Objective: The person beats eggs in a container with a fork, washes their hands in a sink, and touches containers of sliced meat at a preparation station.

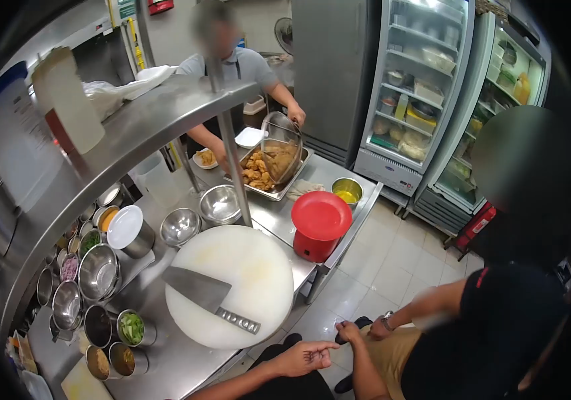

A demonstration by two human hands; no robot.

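Note:
My left hand is low in the view, just off the front of the round white chopping board. One finger stretches to the right while the others look loosely curled, and dark marks show on the skin. Nothing is visible in it. To its right, my right hand is raised with its fingers drawn together; whatever they may hold is too small to make out. Neither hand touches the counter. On the chopping board a cleaver lies flat, its metal handle toward me.
Metal bowls and tins line the left counter under a steel shelf. Across the counter a co-worker tilts a strainer over a tray of fried food. A red scale stands nearby. Another person stands close at right.

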